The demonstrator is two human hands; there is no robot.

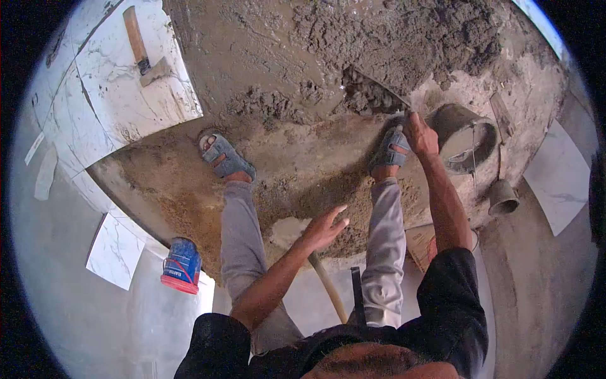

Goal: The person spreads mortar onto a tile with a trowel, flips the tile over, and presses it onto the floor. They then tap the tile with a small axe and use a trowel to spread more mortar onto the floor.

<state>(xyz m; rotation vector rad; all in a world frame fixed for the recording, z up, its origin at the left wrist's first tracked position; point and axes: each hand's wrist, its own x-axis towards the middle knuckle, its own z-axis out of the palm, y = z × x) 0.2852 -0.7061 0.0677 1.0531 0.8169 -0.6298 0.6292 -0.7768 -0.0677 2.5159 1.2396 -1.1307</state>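
My right hand [421, 136] is closed on the handle of a trowel [374, 93]. Its blade is dug into the edge of a big heap of wet grey mortar [404, 38]. A mortar-smeared bucket [468, 120] lies tilted just right of that hand. My left hand [325, 227] hovers with fingers spread and holds nothing, above sandy ground between my knees. My feet in grey sandals [226, 158] stand on the sand at the heap's near edge.
A wooden-handled hatchet [144, 54] lies on white marble tiles [120, 101] at the upper left. A blue can with a red base [182, 265] stands at the lower left. A small cup [503, 197] lies right of my arm. A hose [328, 287] runs under my legs.
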